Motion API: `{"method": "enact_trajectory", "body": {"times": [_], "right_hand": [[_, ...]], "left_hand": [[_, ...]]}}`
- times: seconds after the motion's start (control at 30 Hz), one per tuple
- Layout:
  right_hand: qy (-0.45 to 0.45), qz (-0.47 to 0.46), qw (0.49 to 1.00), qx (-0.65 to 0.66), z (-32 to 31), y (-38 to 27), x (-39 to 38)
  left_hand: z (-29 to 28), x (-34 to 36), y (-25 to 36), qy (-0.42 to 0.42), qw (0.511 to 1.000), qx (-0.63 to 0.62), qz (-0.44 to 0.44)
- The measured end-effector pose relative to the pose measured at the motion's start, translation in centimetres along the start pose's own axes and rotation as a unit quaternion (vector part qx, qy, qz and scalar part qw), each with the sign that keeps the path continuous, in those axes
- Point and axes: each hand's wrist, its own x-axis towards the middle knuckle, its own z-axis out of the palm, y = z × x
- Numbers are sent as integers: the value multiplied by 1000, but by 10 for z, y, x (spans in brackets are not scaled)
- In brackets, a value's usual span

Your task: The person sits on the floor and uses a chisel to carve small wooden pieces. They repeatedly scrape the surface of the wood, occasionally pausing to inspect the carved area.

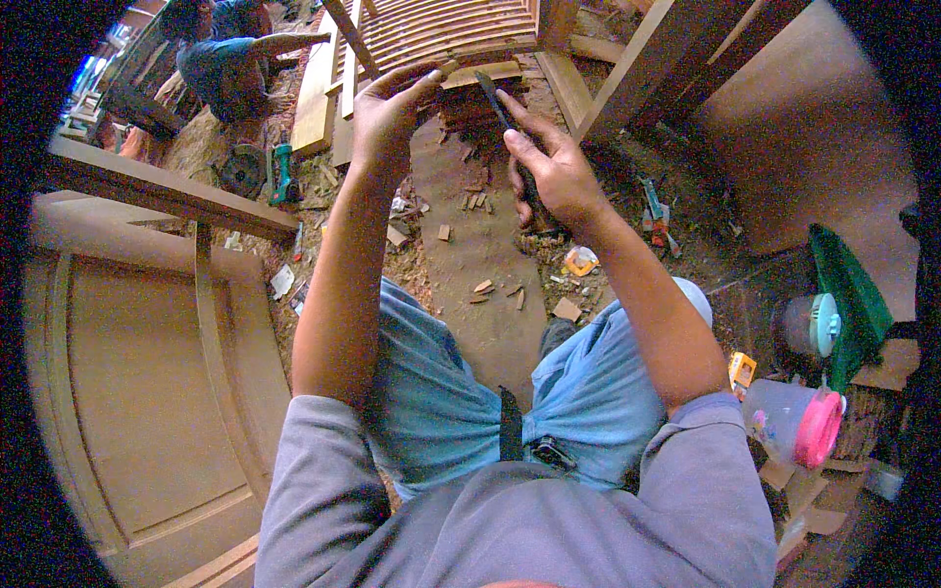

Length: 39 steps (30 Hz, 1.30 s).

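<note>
My right hand (557, 176) is wrapped round a dark, narrow, knife-like tool (491, 96). Its blade slants up and to the left, with the index finger laid along it. Whether it is a knife or a chisel I cannot make out. Opposite the blade tip, my left hand (387, 113) pinches a small strip of wood (449, 70) between thumb and fingers. A short gap seems to lie between the blade and the strip. Just beyond both hands rests a pale wooden piece (482, 75), beside a slatted wooden frame (441, 27).
Several wood offcuts (477, 202) litter the ground between my knees. A panelled door (157, 382) lies at left, near a green power tool (283, 174). Pliers (655, 211) and a pink-lidded jar (818, 428) are at right. Another person (221, 73) works at far left.
</note>
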Motion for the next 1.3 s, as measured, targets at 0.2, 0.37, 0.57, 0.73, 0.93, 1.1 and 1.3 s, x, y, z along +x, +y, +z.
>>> {"method": "enact_trajectory", "body": {"times": [0.2, 0.37, 0.57, 0.73, 0.93, 1.1, 1.3], "right_hand": [[29, -179, 979, -92, 12, 3, 6], [0, -91, 995, -45, 9, 16, 2], [247, -49, 967, -32, -1, -9, 30], [331, -124, 919, 175, -96, -34, 35], [136, -80, 984, 80, -54, -9, 20], [49, -31, 998, 36, -15, -26, 1], [6, -23, 1000, -10, -8, -25, -5]], "left_hand": [[4, -1, -5, 2, 989, 128, 79], [4, -2, -2, -32, 972, 206, 112], [33, -14, 3, -15, 956, 271, 114], [34, -26, 2, -43, 951, 261, 160], [28, -21, 3, -22, 994, 96, 44], [27, -26, 8, -5, 999, 19, 26], [25, -21, 10, 8, 999, -47, -2]]}}
